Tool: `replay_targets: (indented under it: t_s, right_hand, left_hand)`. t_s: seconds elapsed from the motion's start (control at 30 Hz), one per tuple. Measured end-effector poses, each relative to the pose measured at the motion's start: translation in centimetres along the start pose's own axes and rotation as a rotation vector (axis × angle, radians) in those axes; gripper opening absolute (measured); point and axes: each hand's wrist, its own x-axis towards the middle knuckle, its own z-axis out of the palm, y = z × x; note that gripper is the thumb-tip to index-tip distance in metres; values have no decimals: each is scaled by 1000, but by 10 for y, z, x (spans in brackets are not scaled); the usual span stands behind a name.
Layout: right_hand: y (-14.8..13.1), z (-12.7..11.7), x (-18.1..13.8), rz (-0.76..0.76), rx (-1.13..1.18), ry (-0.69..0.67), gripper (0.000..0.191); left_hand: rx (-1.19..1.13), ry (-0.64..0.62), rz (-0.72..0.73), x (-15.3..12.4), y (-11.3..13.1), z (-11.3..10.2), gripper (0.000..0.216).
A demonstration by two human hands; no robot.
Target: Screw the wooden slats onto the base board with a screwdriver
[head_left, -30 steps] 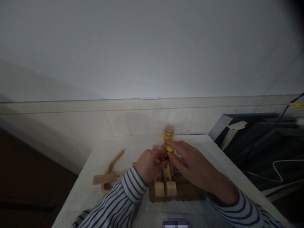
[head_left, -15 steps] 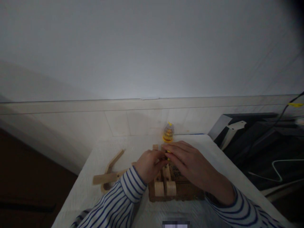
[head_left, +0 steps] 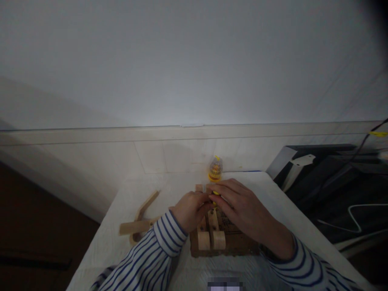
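My left hand (head_left: pixel 191 208) is closed in a pinch, its fingertips meeting those of my right hand (head_left: pixel 241 206). My right hand is curled around a small yellow-and-black object (head_left: pixel 216 193), mostly hidden by the fingers, so its kind does not show. Both hands are over two pale wooden pieces with drilled holes and rounded ends (head_left: pixel 214 220), lying side by side. Under these pieces is a brown board (head_left: pixel 242 244) with dark printing. Whatever the left fingertips pinch is hidden.
A clear beehive-shaped container with a yellow base (head_left: pixel 215 169) stands at the table's back edge by the wall. More wooden pieces (head_left: pixel 135 227) lie crossed at the left on the white-covered table (head_left: pixel 100 258). Dark panels (head_left: pixel 333 182) and a pale cable (head_left: pixel 353 214) are off to the right.
The fingers of my right hand have shifted slightly, and a little more of the yellow object shows. My left hand has barely moved.
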Motion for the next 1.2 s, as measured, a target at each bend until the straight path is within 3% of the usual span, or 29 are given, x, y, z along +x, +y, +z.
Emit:
replay_targets:
  t_s: [0.37, 0.63, 1.2]
  right_hand:
    - [0, -1, 0, -4, 7, 4, 23]
    - [1, -3, -3, 39, 89, -53, 39]
    - [1, -3, -1, 11, 35, -74, 24]
  left_hand:
    - [153, 142, -67, 0, -2, 6, 11]
    - [150, 116, -77, -1, 1, 3, 10]
    - [95, 27, -17, 0, -3, 3, 10]
